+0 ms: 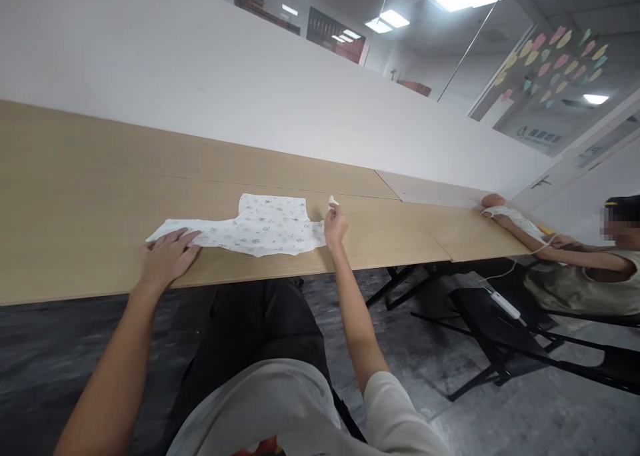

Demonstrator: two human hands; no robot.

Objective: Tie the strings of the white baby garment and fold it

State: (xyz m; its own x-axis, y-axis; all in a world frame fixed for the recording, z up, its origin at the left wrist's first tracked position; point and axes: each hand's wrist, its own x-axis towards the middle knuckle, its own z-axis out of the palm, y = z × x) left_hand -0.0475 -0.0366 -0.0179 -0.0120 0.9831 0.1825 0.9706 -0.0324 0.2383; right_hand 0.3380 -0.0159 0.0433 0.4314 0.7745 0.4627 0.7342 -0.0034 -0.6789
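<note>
A small white baby shirt [274, 224] with a scattered green and dark print lies spread across the wooden table, its sleeves stretched out to both sides. My left hand [170, 255] rests flat on the sleeve at the left, fingers spread over the cloth near the cuff. The other sleeve is pinched in my right hand [336, 225], which is closed around it. A bit of white cloth sticks up above those fingers, raised off the tabletop. The palm side of my right hand is hidden.
The long table [90, 176] runs along a white wall [175, 76]. At its far right end, another person [590, 276] sits with arms over a doll [515, 217] in pale printed cloth. A black folding chair [495, 323] holds a white power strip [504, 304] with a cable.
</note>
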